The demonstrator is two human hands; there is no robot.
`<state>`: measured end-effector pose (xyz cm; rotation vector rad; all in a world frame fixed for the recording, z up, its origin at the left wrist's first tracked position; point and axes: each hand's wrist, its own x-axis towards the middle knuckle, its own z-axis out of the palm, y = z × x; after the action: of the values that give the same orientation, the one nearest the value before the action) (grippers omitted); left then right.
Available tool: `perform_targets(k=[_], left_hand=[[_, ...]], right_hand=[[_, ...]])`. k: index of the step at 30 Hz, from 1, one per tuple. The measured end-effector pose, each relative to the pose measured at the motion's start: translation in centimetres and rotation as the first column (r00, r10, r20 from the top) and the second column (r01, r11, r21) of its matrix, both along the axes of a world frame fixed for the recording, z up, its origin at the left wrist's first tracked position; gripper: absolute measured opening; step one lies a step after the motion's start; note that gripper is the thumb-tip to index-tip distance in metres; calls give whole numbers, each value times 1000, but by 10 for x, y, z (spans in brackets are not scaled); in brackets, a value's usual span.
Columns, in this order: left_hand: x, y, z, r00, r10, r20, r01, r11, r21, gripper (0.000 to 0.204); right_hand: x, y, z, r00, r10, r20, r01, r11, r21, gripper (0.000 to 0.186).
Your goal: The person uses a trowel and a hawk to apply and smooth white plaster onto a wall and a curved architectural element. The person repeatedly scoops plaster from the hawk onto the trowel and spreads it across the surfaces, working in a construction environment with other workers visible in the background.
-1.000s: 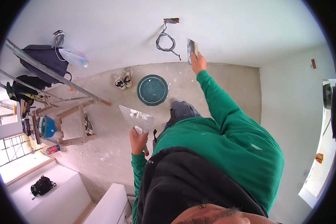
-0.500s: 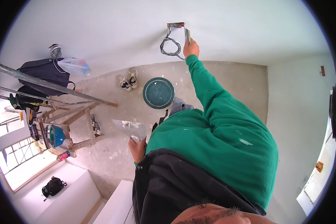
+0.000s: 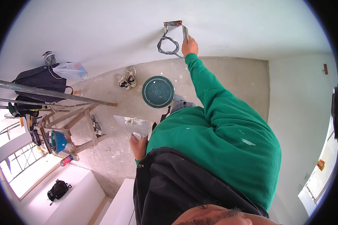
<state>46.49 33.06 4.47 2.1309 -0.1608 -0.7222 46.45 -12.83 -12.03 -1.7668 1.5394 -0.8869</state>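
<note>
My right hand point(image 3: 190, 46) is closed on a narrow scraper point(image 3: 185, 32), held upright against the white wall beside a recessed box point(image 3: 172, 23) with red edges. A looped grey cable point(image 3: 169, 52) hangs from the box, just left of that hand. Lower down at my left side, my left hand point(image 3: 138, 145) grips a wide metal spatula point(image 3: 128, 123) with white plaster on its blade. The spatula's handle is mostly hidden in my fingers.
A teal lidded bucket point(image 3: 157, 91) stands near my feet, beside sneakers point(image 3: 127, 79). To the left are a wooden trestle point(image 3: 90, 124), a metal bar point(image 3: 37, 90), dark bag point(image 3: 33, 80) and blue helmet point(image 3: 57, 141). A black backpack point(image 3: 58, 189) lies on a white ledge.
My right hand has moved up and left to the wall box beside the cable loop. My left hand has shifted slightly, still holding the spatula.
</note>
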Motion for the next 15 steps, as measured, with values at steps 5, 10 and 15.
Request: perform_targets(k=[5, 10, 15], left_hand=[[-1, 2, -5, 1000, 23, -17, -23, 1000, -20, 26], [-5, 1, -3, 1000, 27, -10, -27, 999, -21, 26], [-9, 4, -5, 998, 51, -34, -53, 997, -58, 26]], right_hand=[[2, 1, 1, 1000, -8, 12, 9, 998, -54, 30], [1, 0, 5, 1000, 4, -7, -5, 996, -93, 33], [1, 5, 13, 1000, 2, -24, -3, 998, -62, 34]])
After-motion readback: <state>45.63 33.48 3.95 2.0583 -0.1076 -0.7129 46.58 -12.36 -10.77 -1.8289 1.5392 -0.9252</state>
